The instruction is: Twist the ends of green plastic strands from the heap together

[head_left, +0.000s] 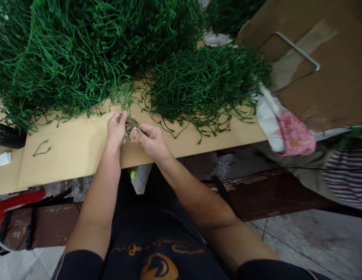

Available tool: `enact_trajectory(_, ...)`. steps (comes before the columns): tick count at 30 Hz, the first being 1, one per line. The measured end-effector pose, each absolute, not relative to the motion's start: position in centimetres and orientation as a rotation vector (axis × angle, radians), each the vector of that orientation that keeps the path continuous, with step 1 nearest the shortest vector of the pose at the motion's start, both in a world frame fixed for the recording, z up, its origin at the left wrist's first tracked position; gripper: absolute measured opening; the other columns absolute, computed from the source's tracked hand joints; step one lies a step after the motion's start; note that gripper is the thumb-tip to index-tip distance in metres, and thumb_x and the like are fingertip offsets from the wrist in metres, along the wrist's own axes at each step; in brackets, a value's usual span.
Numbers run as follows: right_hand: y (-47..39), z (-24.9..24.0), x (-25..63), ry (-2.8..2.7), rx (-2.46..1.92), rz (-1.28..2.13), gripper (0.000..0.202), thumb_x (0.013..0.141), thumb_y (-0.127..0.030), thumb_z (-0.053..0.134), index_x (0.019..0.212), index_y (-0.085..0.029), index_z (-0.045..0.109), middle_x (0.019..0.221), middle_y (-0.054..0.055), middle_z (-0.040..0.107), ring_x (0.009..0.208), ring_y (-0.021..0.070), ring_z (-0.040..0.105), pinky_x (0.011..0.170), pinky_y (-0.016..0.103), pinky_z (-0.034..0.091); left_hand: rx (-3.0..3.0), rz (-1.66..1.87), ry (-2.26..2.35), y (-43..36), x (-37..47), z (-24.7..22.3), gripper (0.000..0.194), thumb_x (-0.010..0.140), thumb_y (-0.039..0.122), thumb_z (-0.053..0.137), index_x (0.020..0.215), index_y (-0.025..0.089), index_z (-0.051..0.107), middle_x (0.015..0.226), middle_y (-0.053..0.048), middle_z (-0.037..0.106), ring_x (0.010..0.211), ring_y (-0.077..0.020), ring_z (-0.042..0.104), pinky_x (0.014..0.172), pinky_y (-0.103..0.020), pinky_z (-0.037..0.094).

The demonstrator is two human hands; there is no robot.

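Note:
My left hand [117, 127] is closed, thumb against fingers, around a thin green artificial plant sprig [129, 111] near the front edge of the table. My right hand [150, 138] pinches the lower end of the same sprig, close beside the left. Its upper strands fan out beyond my fingertips. Behind my hands rises a large heap of green artificial sprigs [81, 50]. A smaller, flatter pile of darker green stems [204, 83] lies to the right of it. One loose forked stem [41, 148] rests on the tabletop at the left.
The tan tabletop [78, 144] runs across in front of me. A cardboard box [341, 77] with a bent metal rod stands at the right, near a pink flowered cloth [296, 130]. A black object [7, 134] sits at the left edge. Brown benches [52, 225] are below.

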State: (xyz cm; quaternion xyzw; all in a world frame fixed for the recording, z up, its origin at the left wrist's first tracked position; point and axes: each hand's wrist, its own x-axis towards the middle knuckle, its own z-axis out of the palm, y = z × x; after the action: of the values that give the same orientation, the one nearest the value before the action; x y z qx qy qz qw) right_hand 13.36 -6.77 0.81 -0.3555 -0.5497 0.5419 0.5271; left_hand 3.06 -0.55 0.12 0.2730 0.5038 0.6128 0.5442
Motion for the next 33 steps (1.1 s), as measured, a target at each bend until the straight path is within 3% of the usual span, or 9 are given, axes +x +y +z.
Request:
enact_trajectory(4,-9.1,2.0,13.6,-1.644,-0.697,1.302,0.042,0.084,-0.049,0.051,0.058,-0.018,0.044,0.057,-0.003,0.039,0.055,0.0071,0.037,0.053,0.023,0.032,0.516,1.562,1.112,-0.2,2.3,0.4,0.024,0.086,0.027,0.055,0.068,0.019,0.043,0.048,0.009,0.047,0.049,-0.0062,0.057,0.06,-0.02,0.052)
enact_trajectory(11,-7.9,3.1,17.7,-1.644,-0.76,1.352,0.039,0.083,-0.049,0.055,0.063,-0.016,0.052,0.05,-0.005,0.037,0.046,0.005,0.031,0.044,0.021,0.026,0.463,1.606,1.015,-0.5,1.0,-0.1,0.024,0.084,0.034,0.058,0.069,0.019,0.046,0.058,0.004,0.058,0.063,-0.0085,0.065,0.072,-0.022,0.054)
enact_trajectory(17,-10.0,2.8,19.9,-1.772,-0.701,1.339,0.035,0.086,-0.043,0.054,0.064,-0.015,0.056,0.056,0.0,0.051,0.05,0.0068,0.044,0.046,0.021,0.031,0.355,1.631,0.973,0.1,0.4,-0.1,0.029,0.091,0.032,0.046,0.065,0.019,0.047,0.054,0.003,0.058,0.061,-0.0076,0.064,0.071,-0.021,0.054)
enact_trajectory(21,-6.5,3.7,22.7,-1.611,-1.091,0.992,0.033,0.083,-0.043,0.056,0.065,-0.016,0.058,0.051,-0.003,0.04,0.046,0.0076,0.035,0.047,0.025,0.029,0.345,1.537,0.949,-0.4,0.5,0.2,0.032,0.094,0.03,0.038,0.068,0.018,0.052,0.058,0.0,0.063,0.074,-0.0106,0.069,0.084,-0.025,0.055)
enact_trajectory(23,-3.5,4.3,24.6,-1.599,-1.387,0.691,0.027,0.085,-0.037,0.055,0.07,-0.015,0.06,0.054,-0.001,0.04,0.051,0.0106,0.038,0.054,0.029,0.034,0.395,1.49,0.894,-0.7,0.5,0.1,0.031,0.093,0.031,0.04,0.069,0.017,0.054,0.064,-0.002,0.066,0.086,-0.013,0.07,0.093,-0.03,0.052)
enact_trajectory(26,0.1,4.7,26.3,-1.635,-1.638,0.09,0.025,0.085,-0.036,0.053,0.09,-0.014,0.063,0.078,0.011,0.054,0.083,0.0242,0.051,0.076,0.043,0.04,0.474,1.443,0.88,-0.8,0.4,-0.2,0.026,0.092,0.033,0.044,0.076,0.016,0.057,0.075,-0.005,0.07,0.1,-0.0164,0.067,0.099,-0.034,0.049)
enact_trajectory(28,0.9,4.3,25.5,-1.673,-1.63,-0.145,0.034,0.085,-0.039,0.053,0.105,-0.013,0.061,0.101,0.018,0.055,0.105,0.0324,0.046,0.088,0.051,0.036,0.52,1.407,0.931,-0.6,0.5,-0.4,0.026,0.09,0.038,0.047,0.081,0.016,0.058,0.081,-0.007,0.071,0.104,-0.0186,0.066,0.096,-0.036,0.051)
enact_trajectory(30,0.6,3.3,23.1,-1.795,-1.546,-0.083,0.036,0.085,-0.039,0.051,0.106,-0.012,0.06,0.107,0.018,0.055,0.109,0.0327,0.045,0.091,0.052,0.035,0.581,1.372,0.987,-0.4,0.8,-0.5,0.031,0.087,0.045,0.05,0.083,0.016,0.057,0.084,-0.009,0.072,0.105,-0.0206,0.065,0.091,-0.036,0.053)
enact_trajectory(33,-0.2,1.7,18.1,-2.0,-1.322,0.347,0.028,0.085,-0.036,0.051,0.097,-0.013,0.063,0.093,0.011,0.06,0.096,0.025,0.052,0.087,0.044,0.041,0.711,1.359,1.034,-0.3,1.3,-0.6,0.034,0.082,0.05,0.056,0.079,0.016,0.057,0.084,-0.009,0.071,0.103,-0.0218,0.066,0.085,-0.033,0.055)
